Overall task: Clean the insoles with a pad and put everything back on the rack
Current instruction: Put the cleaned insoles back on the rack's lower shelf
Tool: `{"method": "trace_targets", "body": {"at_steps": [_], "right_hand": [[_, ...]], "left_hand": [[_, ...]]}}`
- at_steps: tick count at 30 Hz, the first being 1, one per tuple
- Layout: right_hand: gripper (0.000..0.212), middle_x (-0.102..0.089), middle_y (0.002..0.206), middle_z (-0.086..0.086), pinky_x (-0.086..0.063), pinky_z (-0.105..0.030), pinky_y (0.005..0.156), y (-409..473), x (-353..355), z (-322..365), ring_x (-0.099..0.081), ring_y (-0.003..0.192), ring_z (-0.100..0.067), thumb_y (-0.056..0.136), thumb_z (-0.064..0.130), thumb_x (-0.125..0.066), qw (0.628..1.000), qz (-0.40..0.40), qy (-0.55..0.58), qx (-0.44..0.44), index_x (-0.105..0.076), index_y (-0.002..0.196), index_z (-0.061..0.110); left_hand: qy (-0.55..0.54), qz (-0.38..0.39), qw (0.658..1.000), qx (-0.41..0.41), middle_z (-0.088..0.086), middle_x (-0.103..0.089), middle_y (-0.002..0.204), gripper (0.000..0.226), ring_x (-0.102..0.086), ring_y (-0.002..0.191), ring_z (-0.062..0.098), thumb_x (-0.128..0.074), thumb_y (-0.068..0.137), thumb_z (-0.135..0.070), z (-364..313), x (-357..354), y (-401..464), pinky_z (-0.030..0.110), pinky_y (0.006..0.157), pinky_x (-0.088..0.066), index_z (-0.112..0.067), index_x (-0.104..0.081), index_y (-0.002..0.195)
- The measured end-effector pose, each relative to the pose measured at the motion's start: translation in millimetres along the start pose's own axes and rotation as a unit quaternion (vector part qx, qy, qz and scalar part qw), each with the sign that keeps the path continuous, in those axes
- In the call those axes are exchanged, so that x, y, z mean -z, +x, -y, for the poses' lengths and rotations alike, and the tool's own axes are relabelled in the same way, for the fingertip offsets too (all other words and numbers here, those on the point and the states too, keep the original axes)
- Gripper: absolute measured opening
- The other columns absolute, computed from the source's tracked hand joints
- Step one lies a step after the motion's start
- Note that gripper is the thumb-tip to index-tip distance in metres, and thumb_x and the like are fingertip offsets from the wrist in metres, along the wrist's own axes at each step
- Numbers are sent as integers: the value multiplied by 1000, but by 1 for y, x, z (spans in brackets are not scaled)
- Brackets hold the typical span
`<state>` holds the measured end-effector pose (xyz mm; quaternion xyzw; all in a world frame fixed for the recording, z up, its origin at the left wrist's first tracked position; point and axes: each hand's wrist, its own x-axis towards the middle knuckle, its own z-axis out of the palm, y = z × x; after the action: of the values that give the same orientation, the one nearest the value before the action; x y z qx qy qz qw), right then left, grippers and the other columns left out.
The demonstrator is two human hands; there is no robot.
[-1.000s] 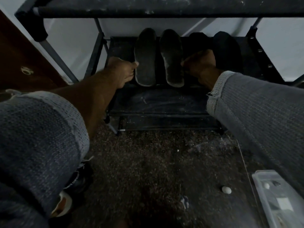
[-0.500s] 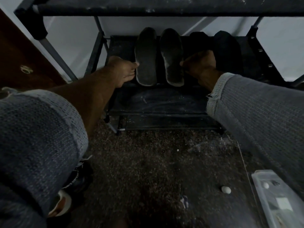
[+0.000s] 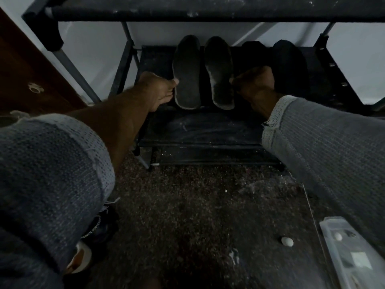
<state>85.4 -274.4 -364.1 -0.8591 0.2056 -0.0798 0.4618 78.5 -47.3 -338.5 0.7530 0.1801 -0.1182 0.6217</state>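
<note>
On the lower shelf (image 3: 208, 130) of the rack (image 3: 129, 51), two insoles lie side by side, toes to the wall: left insole (image 3: 186, 74), right insole (image 3: 219, 74), close but with a thin dark gap between them. Left hand (image 3: 156, 88): beside the outer edge of the left insole, thumb tip touching that edge, the other fingers loosely bent under the palm and holding nothing that shows. Right hand (image 3: 255, 82): beside the outer edge of the right insole, knuckles up, fingers curled under; whether they hold anything cannot be told. Step judged in hand: squaring the pair on the shelf. Done well, both hands nudge the outer edges inward together, heels level, toes kept short of the wall, without one insole riding over the other. Two darker shapes (image 3: 289, 65), probably a second pair, lie behind the right hand, outlines lost in shadow. No pad can be identified. A clear box (image 3: 352, 255) on the floor is cut off at the corner, contents unclear; a small white lump (image 3: 287, 241) nearby is unidentifiable.
</note>
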Motion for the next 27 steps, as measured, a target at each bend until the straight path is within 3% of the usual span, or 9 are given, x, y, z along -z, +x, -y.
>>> {"method": "trace_targets", "body": {"at_steps": [4,8,11,14,17,19,22,27], "right_hand": [[22,-71,98,-1,-55,-25,78,-1,2,2,-67,93,-15,79,37,-74,1000,5,3,-4,-71,91,18],[29,-71,96,1,-52,-20,67,-2,6,5,-67,90,-13,76,40,-75,999,37,-4,-18,-73,94,18],[20,-70,90,1,-55,-22,65,1,9,3,-67,82,-12,79,34,-76,997,67,-1,-27,-70,89,17],[13,-67,81,3,-58,-20,66,1,8,1,-65,72,-7,80,26,-75,997,72,14,-27,-67,83,16],[17,-65,86,-2,-60,-31,77,0,9,-2,-65,76,-12,82,15,-73,994,83,59,-35,-65,96,8],[17,-64,86,-2,-60,-30,71,-2,8,-2,-64,77,-12,83,17,-72,994,83,56,-30,-65,96,10],[19,-72,84,-2,-59,-30,69,-7,10,2,-70,79,-16,76,31,-79,996,56,53,-37,-71,81,16],[18,-72,75,-10,-60,-46,74,-28,24,12,-72,75,-26,73,29,-75,991,68,102,-51,-68,65,14]], "left_hand": [[-5,-1,1000,-2,11,-60,129,42,-60,115,19,-63,93,-25,-1,0,-2,21,81,-50,0,-54,125],[-5,5,1000,3,9,-60,128,47,-60,110,16,-64,93,-26,-3,1,-8,18,68,-53,-2,-51,131],[-2,1,1000,8,12,-60,128,30,-59,107,17,-63,93,-21,-3,2,-11,22,79,-50,-2,-56,116],[-4,-10,1000,8,14,-61,124,13,-59,96,15,-65,91,-15,-3,2,-12,23,73,-52,-8,-53,91],[-9,-10,1000,4,13,-62,119,19,-60,93,15,-65,91,-13,-4,2,-14,20,57,-52,-11,-49,81],[-11,-11,1000,2,13,-62,118,19,-60,94,15,-65,91,-14,-4,2,-15,19,54,-52,-12,-48,82],[-24,-4,1000,2,11,-62,114,17,-60,94,14,-65,91,-19,-4,2,-18,17,54,-52,-7,-54,95],[-58,-8,998,4,9,-62,111,31,-63,95,14,-64,92,-25,-4,9,-40,18,69,-55,-2,-56,112]]}}
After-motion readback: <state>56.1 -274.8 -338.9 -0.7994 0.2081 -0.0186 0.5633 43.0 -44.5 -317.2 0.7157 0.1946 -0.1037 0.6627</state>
